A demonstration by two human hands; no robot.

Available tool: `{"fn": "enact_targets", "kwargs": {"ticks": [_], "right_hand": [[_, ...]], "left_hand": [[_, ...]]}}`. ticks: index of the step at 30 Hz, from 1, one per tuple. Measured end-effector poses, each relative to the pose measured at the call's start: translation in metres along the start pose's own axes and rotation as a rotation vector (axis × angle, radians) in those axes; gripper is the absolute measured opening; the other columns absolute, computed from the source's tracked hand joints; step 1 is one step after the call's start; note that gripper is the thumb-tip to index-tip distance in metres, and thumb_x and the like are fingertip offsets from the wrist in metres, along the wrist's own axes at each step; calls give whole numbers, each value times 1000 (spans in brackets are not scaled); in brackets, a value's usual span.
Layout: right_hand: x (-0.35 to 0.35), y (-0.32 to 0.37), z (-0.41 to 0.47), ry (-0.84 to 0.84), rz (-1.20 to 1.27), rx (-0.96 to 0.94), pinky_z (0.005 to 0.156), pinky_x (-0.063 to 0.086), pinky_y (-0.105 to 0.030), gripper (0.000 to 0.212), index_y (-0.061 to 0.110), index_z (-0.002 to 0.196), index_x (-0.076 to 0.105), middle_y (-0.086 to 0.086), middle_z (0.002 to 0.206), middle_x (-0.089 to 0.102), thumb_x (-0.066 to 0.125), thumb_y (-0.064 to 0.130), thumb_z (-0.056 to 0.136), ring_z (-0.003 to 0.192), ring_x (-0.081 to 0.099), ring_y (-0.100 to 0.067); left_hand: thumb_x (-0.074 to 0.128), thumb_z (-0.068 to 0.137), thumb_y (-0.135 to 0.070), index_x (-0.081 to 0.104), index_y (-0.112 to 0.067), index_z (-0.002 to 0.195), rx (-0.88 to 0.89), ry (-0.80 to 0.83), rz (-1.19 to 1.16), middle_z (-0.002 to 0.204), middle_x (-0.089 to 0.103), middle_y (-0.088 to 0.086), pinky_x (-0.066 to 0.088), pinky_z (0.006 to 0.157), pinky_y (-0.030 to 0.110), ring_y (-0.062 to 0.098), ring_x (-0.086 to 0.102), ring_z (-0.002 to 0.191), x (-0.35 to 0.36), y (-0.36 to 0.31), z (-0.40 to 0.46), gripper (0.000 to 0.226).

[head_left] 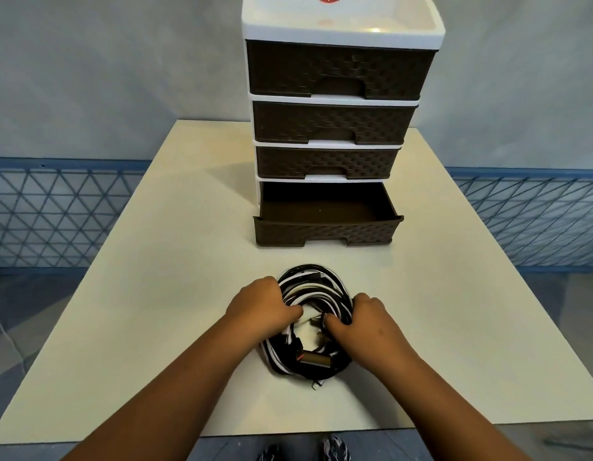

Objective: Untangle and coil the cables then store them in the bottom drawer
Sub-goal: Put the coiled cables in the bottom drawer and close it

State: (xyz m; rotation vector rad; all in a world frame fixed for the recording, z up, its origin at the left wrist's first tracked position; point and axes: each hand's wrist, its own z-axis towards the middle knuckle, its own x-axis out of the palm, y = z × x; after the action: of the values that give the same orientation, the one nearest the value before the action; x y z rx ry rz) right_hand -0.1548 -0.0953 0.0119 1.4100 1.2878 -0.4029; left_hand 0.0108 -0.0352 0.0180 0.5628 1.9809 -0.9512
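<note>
Both hands on one bundle. Cables (313,324) — black and white, wound together in a rough ring — lie on the table (155,294) in front of the drawer unit (335,128). Left hand (265,306) grips the ring's left side, fingers curled over the strands, thumb tucked toward the centre. Right hand (361,322) grips the right side the same way. A plug or adapter end lies across the near edge of the ring; a white connector tip pokes out just below it.

Bottom drawer (328,221) is pulled out, nothing seen inside; the three above are closed.

Step in hand, by my reading: gather the coil and lift it into the drawer. To do it well — squeeze the loops evenly from both sides so none springs loose, tuck the stray connector in before lifting, keep the ring flat. The heavy plug end may sag; support it. The ring looks to fit the drawer's width, though depth under the upper drawer is hard to judge.
</note>
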Motion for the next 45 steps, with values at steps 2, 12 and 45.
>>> {"fn": "enact_targets", "kwargs": {"ticks": [2,12,45], "right_hand": [[2,-4,2,-16,64,-3,54,36,-26,40,13,95,52,-6,99,55,60,48,80,77,58,-21],[1,-6,-2,-151,451,-42,61,50,-25,19,19,87,62,2,82,68,66,33,75,76,65,-13],[-135,52,170,321,316,24,55,55,-28,17,8,104,63,-14,93,69,56,16,91,72,66,-22]], "left_hand": [[63,81,-42,50,-18,90,15,4,-34,81,53,-5,42,64,28,19,56,81,3,1,-3,28],[59,87,-33,53,-12,92,58,14,-246,89,58,2,48,72,31,21,58,86,-2,-7,-4,22],[56,92,-18,64,-9,94,-219,386,-466,71,72,4,59,66,28,16,70,66,-99,-101,138,12]]}}
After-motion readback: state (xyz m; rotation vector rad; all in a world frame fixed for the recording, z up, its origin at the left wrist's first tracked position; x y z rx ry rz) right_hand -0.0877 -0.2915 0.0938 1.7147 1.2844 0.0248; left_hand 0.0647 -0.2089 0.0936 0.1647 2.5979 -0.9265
